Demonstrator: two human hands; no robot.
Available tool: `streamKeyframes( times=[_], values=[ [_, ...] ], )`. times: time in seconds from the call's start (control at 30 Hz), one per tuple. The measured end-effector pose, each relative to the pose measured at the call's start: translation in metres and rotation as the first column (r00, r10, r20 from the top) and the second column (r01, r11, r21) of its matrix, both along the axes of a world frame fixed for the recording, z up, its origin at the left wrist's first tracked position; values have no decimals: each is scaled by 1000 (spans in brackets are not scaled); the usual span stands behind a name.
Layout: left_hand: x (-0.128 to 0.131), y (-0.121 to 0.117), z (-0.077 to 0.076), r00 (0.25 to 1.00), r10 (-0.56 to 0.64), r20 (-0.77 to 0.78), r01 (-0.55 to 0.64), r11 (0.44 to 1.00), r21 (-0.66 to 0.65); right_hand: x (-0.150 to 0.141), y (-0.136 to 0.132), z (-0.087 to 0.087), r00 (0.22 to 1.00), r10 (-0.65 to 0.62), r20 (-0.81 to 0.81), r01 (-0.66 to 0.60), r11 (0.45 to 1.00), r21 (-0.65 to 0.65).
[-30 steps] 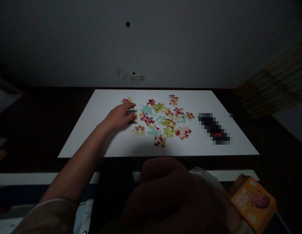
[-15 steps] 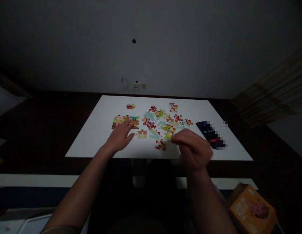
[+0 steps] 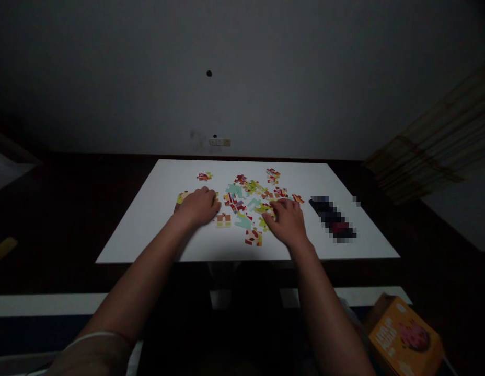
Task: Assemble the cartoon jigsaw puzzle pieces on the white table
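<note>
On the white table (image 3: 142, 230), my left hand (image 3: 199, 204) rests with curled fingers over a joined section of jigsaw puzzle (image 3: 182, 199), covering most of it. Whatever lies under those fingertips is hidden. My right hand (image 3: 287, 220) reaches into the heap of loose puzzle pieces (image 3: 253, 186); its thumb and index finger are apart beside a yellow-green puzzle piece (image 3: 264, 209). Between the hands lie a brown and cream piece (image 3: 223, 220) and, nearer the front edge, a red-spotted piece (image 3: 253, 238).
A phone (image 3: 332, 219), partly pixelated, lies right of the pieces. Separate puzzle pieces sit at the back left (image 3: 204, 176) and back right (image 3: 273, 175). An orange box (image 3: 407, 337) stands below the table at the lower right. Behind is a wall with a socket (image 3: 219, 142).
My right hand has gone from a raised, blurred fist down and left onto the loose pieces, its fingers spreading. My left hand, flat before, has curled over the joined section. The view has shifted slightly.
</note>
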State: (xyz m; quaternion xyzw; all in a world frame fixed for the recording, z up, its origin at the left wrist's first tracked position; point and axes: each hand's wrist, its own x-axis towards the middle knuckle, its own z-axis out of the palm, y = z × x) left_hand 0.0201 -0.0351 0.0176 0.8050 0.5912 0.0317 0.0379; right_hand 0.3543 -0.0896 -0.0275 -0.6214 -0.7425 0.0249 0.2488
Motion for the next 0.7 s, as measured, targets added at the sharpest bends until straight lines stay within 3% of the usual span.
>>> streamKeyframes(
  times=[0.13,0.23,0.47,0.6,0.7],
  values=[
    [24,44,1,994,-109,4,109,994,6,0,1,2,1000,-14,-10,13,999,-31],
    [33,64,-4,990,-140,17,140,990,-21,1,2,-1,999,-32,-13,31,999,-25],
    [23,71,-29,981,-136,137,135,991,17,1,0,-1,999,-21,-30,22,999,38],
    [21,75,-37,982,-85,171,76,995,58,-10,1,14,999,47,-1,-46,998,41],
    [24,79,-39,987,-69,149,58,995,76,-21,12,27,990,130,56,-129,991,-24]
  ],
)
